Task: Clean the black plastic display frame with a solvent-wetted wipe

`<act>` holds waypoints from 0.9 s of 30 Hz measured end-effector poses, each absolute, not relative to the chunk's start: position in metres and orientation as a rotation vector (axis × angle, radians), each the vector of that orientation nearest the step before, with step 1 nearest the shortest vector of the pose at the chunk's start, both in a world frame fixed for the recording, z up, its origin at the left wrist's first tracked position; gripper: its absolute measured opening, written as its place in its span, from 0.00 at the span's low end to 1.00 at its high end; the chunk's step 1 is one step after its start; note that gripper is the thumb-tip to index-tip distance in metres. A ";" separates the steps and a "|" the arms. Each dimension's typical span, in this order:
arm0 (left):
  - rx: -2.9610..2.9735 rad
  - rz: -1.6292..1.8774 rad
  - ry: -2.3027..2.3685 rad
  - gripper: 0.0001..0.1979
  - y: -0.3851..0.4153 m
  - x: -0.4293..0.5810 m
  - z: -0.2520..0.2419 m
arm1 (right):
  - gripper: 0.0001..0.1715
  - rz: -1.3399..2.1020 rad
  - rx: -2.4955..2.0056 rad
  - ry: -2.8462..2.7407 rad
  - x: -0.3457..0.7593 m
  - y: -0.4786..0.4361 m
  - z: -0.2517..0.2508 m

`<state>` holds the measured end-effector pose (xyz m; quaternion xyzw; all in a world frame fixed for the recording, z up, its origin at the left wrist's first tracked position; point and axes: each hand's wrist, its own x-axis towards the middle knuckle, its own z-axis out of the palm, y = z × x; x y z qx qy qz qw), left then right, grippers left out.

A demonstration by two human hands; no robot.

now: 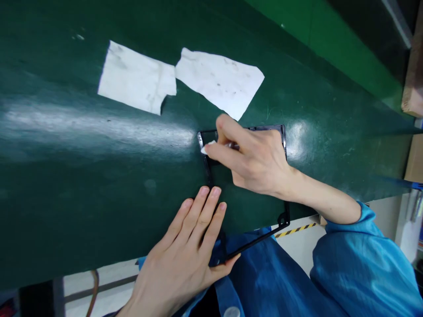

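A thin black rectangular frame [254,241] lies on the green table, its near end sticking out past the table's edge. My left hand [185,253] rests on the frame's left side with fingers stretched out. Its thumb braces the near bar, so the hand holds the frame. My right hand [261,160] is closed in a pinch over the far left corner, gripping a small white wipe [208,147] that touches the left bar. Part of the far bar and the right bar are hidden behind my right hand and wrist.
Two smudged white cloth pieces, a left one [137,79] and a right one [221,81], lie beyond the frame on the green table [82,189]. A raised green panel [330,39] runs along the far right. Yellow-black tape [295,230] marks the floor below.
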<state>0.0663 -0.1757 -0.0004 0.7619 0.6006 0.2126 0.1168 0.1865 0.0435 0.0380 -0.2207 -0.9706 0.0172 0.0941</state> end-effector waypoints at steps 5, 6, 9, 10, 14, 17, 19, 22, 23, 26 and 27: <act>2.238 0.624 1.751 0.50 -0.175 0.067 -0.001 | 0.33 -0.010 -0.652 -2.831 0.188 0.045 0.031; 2.237 0.627 1.753 0.50 -0.175 0.067 -0.001 | 0.33 -0.013 -0.662 -2.842 0.188 0.045 0.032; 2.235 0.633 1.757 0.50 -0.173 0.068 -0.002 | 0.31 -0.016 -0.617 -2.839 0.189 0.042 0.033; 2.237 0.634 1.756 0.50 -0.173 0.068 -0.002 | 0.30 -0.026 -0.598 -2.832 0.190 0.041 0.034; 2.236 0.637 1.748 0.49 -0.173 0.067 -0.002 | 0.31 -0.099 -0.636 -2.833 0.189 0.042 0.032; 2.239 0.639 1.746 0.50 -0.173 0.066 -0.001 | 0.31 -0.070 -0.642 -2.847 0.190 0.041 0.032; 2.232 0.642 1.746 0.49 -0.173 0.066 -0.001 | 0.30 -0.040 -0.618 -2.856 0.190 0.040 0.032; 2.227 0.638 1.749 0.49 -0.173 0.066 0.000 | 0.31 -0.091 -0.645 -2.861 0.189 0.040 0.033; 2.228 0.633 1.751 0.50 -0.173 0.066 0.000 | 0.32 -0.118 -0.658 -2.857 0.189 0.041 0.033; 2.234 0.631 1.750 0.50 -0.173 0.065 -0.001 | 0.31 -0.110 -0.629 -2.841 0.190 0.040 0.034; 2.232 0.636 1.751 0.50 -0.173 0.065 -0.001 | 0.30 -0.082 -0.601 -2.837 0.190 0.039 0.034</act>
